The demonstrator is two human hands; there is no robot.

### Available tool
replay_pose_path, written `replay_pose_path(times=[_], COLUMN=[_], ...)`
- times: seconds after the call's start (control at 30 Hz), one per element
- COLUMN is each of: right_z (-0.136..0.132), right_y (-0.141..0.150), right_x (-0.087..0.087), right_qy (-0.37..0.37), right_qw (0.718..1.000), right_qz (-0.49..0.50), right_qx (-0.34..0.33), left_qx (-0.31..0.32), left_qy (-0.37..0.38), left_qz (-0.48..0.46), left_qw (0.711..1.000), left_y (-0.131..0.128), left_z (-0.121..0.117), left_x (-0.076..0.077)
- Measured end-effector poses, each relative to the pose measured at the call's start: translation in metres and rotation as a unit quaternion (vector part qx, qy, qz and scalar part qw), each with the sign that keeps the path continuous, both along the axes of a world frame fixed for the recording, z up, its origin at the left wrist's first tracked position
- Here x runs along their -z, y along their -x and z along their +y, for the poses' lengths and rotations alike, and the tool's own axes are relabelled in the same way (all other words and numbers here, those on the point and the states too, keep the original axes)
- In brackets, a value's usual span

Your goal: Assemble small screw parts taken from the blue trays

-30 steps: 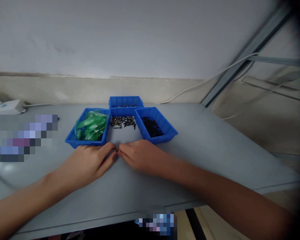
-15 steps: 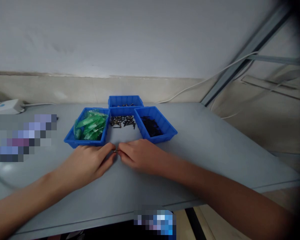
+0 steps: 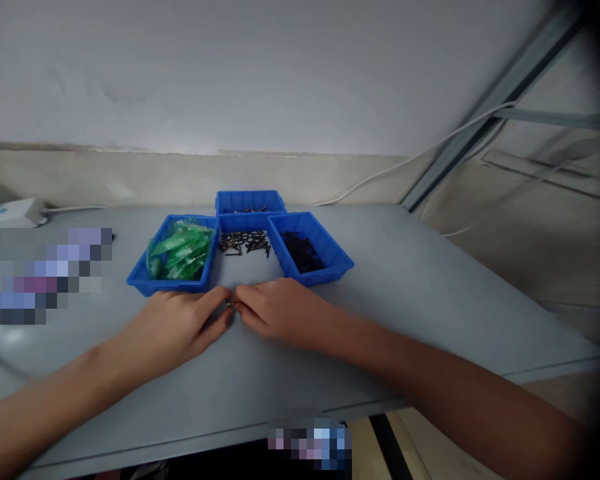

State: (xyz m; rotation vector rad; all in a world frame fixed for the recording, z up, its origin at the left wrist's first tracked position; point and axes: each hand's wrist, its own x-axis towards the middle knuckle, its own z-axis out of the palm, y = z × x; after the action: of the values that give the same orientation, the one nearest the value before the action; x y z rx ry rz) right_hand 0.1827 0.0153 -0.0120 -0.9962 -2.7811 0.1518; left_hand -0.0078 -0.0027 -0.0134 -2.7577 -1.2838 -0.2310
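Between my two hands sits a small screw (image 3: 229,304), mostly covered by the fingertips. My left hand (image 3: 183,320) pinches one end with thumb and forefinger. From the other side my right hand (image 3: 275,308) is closed on its opposite end; whether a second small part is there I cannot make out. Just beyond the hands lies a loose pile of dark and brassy screws (image 3: 245,243) on the table. A blue bin of green plastic packets (image 3: 183,250) stands behind my left hand. Behind my right hand is a blue bin with small black parts (image 3: 301,252).
A third blue bin (image 3: 250,201) with small metal parts stands at the back, near the wall. A white power strip (image 3: 13,213) lies at the far left. A white cable (image 3: 380,175) runs up to the metal frame (image 3: 460,157) at right. The grey table's (image 3: 260,393) front edge is near.
Almost nothing differs. Both hands stay in the same pinch, and the screw between them has shifted or turned very slightly.
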Motion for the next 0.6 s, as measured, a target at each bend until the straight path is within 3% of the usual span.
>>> replay_pose_path(times=[0.6], right_z=[0.0], right_y=[-0.0005], right_x=[-0.0008], right_qy=[0.001], right_qw=[1.0], right_qz=[0.001], right_qx=[-0.011], left_qx=[0.001], left_qy=[0.022], left_qz=[0.005], left_qw=[1.0], left_y=[0.0003], left_z=[-0.0013], left_x=[-0.0009])
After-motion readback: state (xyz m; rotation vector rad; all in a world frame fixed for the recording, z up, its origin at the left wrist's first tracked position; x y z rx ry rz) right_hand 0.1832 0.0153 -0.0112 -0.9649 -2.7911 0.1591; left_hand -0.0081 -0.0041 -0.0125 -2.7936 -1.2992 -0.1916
